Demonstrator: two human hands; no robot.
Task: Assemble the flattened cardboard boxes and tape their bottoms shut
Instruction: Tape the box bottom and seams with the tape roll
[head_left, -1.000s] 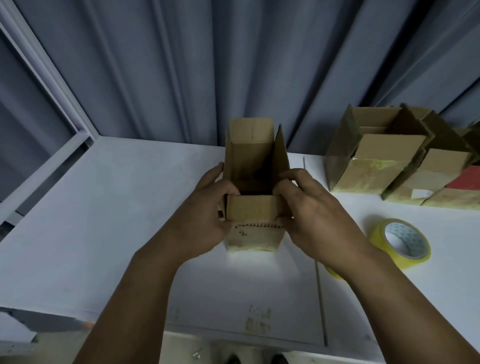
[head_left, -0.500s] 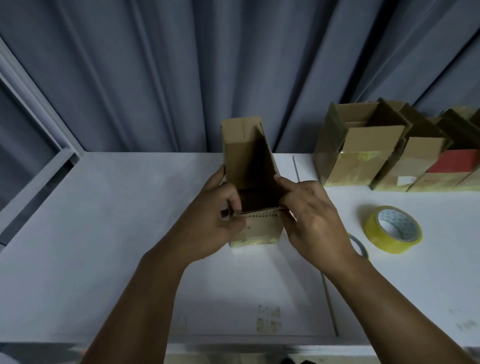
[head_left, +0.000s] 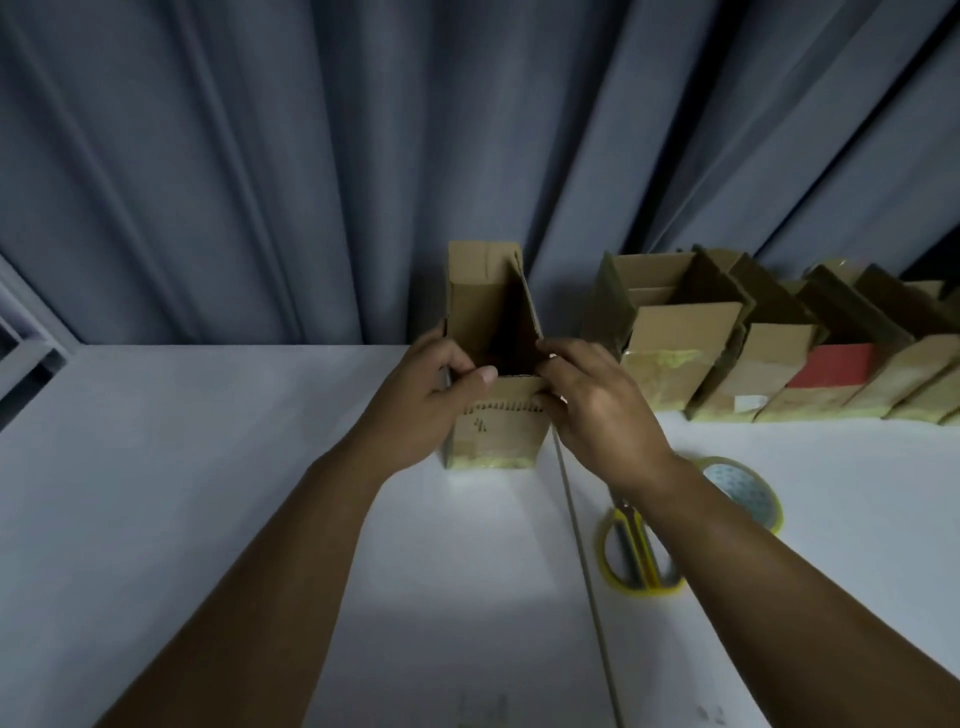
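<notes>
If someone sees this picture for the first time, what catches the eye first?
Probably the two hands: the left hand and the right hand grip an open box standing on the table. Next come the row of boxes at the far right and the yellow tape roll by the right wrist.

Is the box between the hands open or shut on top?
Open: the box stands upright, far flaps raised, dark inside showing; left hand and right hand hold its near rim.
</notes>
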